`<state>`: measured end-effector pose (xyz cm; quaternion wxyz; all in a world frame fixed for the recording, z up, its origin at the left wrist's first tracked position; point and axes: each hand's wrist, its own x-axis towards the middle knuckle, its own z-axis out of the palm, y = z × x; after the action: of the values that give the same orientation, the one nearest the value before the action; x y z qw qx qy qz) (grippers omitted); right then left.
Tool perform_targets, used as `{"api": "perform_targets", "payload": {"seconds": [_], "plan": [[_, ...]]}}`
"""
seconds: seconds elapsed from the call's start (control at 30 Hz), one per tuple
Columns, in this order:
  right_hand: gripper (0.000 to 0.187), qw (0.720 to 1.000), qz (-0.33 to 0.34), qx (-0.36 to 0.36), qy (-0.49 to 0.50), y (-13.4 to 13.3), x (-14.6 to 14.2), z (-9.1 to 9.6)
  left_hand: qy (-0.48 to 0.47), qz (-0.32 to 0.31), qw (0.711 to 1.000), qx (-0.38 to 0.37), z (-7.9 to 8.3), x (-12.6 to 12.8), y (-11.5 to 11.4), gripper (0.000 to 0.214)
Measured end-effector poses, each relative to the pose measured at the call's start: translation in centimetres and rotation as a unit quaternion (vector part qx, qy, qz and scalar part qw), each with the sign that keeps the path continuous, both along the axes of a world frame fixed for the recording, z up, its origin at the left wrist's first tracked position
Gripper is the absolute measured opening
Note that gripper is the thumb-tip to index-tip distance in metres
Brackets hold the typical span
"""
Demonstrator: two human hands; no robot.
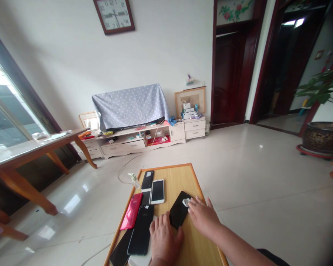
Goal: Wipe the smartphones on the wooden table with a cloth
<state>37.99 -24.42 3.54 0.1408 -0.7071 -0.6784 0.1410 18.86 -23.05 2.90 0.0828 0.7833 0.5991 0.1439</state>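
Slantwise, black smartphone (179,210) under left hand (165,240)

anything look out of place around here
A white cord lies looped loose across the tiled floor behind the low wooden table. It looks odd because it's left out in the open, where someone could trip on it.

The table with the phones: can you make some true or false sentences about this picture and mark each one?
1. The right hand is on a white cloth on a black phone. True.
2. The red phone is on the floor. False: it lies on the wooden table.
3. The left hand holds the white phone. False: the left hand is beside the black phone, and the white phone lies farther up the table.
4. A clock hangs on the wall. True.
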Motion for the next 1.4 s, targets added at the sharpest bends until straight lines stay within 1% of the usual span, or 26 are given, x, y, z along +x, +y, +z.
{"api": "perform_targets", "payload": {"seconds": [0.07,0.13,0.3,0.37,0.4,0.47,0.6,0.67,0.73,0.83,0.93,1.0,1.13,1.2,1.27,1.4], "plan": [[0.051,1.0,-0.019,-0.002,-0.009,0.5,0.5,0.2,-0.001,0.002,1.0,0.0,0.0,0.0,0.0,0.06],[0.051,1.0,-0.011,0.002,-0.006,0.3,0.2,0.4,-0.001,0.005,1.0,-0.001,0.0,0.1,0.0,0.06],[0.048,0.996,0.075,0.019,0.033,-2.1,-2.6,0.7,0.011,0.001,1.0,-0.016,0.2,0.1,0.1,0.062],[0.046,0.994,0.101,0.019,0.045,-2.5,-3.1,0.8,0.016,-0.002,1.0,-0.024,0.3,0.0,0.1,0.063],[0.046,0.993,0.102,0.017,0.047,-2.3,-3.0,0.9,0.016,-0.002,1.0,-0.026,0.4,0.0,0.1,0.063],[0.045,0.996,0.082,0.006,0.043,-1.5,-2.2,0.9,0.012,0.0,1.0,-0.022,0.4,0.0,0.0,0.062],[0.048,1.0,0.012,-0.007,0.016,0.4,-0.5,1.0,0.003,0.003,1.0,-0.011,0.5,0.1,-0.1,0.06],[0.049,1.0,0.006,-0.005,0.013,0.5,-0.7,1.1,0.005,0.005,1.0,-0.011,0.5,0.1,-0.1,0.059],[0.049,0.999,0.028,-0.001,0.026,0.0,-1.7,1.2,0.008,0.004,1.0,-0.01,0.4,0.1,-0.1,0.059],[0.048,0.995,0.086,0.011,0.059,-1.3,-3.6,1.2,0.016,-0.001,1.0,-0.016,0.2,-0.1,0.1,0.056],[0.047,0.99,0.117,0.029,0.068,-1.5,-4.3,1.2,0.022,-0.002,0.999,-0.023,0.1,-0.2,0.2,0.055],[0.046,0.993,0.098,0.029,0.057,-0.7,-3.5,1.2,0.019,0.0,1.0,-0.018,0.3,-0.1,0.1,0.055],[0.047,1.0,0.008,0.016,0.021,1.5,-1.4,1.2,0.012,0.001,1.0,-0.015,0.6,0.1,-0.2,0.06],[0.048,1.0,-0.005,0.015,0.018,1.8,-1.4,1.1,0.008,0.002,1.0,-0.011,0.5,0.1,-0.2,0.06],[0.048,0.999,0.021,0.017,0.032,1.2,-2.4,1.0,0.009,0.004,1.0,-0.007,0.4,0.0,-0.1,0.059],[0.048,0.989,0.122,0.034,0.08,-0.9,-5.2,1.0,0.038,-0.005,0.999,-0.024,0.1,-0.4,0.2,0.052]]}}
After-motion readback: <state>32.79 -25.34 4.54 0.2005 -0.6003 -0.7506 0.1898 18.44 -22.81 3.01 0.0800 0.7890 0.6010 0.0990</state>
